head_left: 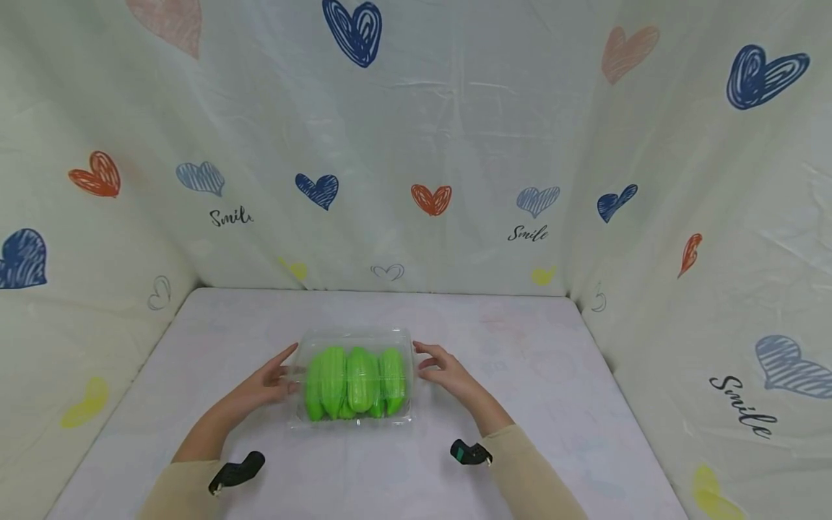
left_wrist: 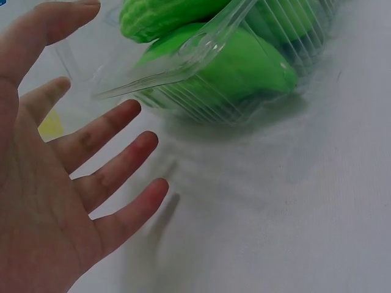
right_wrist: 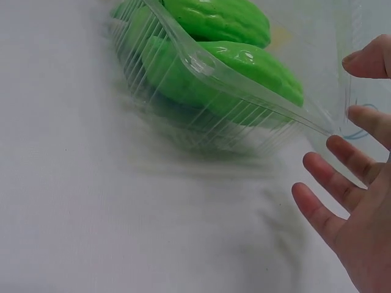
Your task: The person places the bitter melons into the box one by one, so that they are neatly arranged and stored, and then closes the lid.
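A clear plastic box sits on the table, holding several bright green, ridged, elongated things that look like bitter melons. At its left side is my left hand, thumb and fingers spread. In the left wrist view, those fingertips are close to the box's corner, with the palm facing it. My right hand is at the opposite side, fingers apart. The right wrist view puts its fingertips right at the box's rim. Neither hand has its fingers curled round anything.
The white table reaches back to a pale curtain printed with hearts, which also stands along the left and right sides. Each sleeve carries a dark wrist device, one at the left and one at the right.
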A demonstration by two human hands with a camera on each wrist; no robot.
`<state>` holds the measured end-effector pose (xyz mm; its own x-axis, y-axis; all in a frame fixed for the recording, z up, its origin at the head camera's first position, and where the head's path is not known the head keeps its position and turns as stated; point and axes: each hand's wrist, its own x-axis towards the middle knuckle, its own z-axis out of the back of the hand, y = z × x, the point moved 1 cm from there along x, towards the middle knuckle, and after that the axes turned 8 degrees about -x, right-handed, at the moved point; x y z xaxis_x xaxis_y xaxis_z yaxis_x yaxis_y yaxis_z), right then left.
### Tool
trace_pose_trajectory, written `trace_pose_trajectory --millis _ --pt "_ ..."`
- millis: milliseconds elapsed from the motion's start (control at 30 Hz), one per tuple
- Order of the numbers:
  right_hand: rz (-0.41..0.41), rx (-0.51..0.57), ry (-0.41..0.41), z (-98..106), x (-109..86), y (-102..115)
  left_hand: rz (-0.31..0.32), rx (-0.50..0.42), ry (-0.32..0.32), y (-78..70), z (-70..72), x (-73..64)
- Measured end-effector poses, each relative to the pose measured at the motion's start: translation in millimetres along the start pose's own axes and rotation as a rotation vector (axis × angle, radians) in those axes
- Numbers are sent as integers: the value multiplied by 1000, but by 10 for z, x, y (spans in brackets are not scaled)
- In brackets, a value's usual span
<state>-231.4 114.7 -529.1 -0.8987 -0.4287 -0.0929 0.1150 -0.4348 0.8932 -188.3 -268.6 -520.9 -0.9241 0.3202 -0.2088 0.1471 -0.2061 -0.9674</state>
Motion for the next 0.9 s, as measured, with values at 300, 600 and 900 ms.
trace_pose_trajectory --millis 300,600,900 --pt "-38 49 22 -46 -18 -55 18 12 -4 0 9 -60" --pt "-39 15 30 -99 -30 -114 62 -20 -57 8 -6 -176" --pt "-19 6 24 -102 -159 124 83 12 -94 56 -96 -329"
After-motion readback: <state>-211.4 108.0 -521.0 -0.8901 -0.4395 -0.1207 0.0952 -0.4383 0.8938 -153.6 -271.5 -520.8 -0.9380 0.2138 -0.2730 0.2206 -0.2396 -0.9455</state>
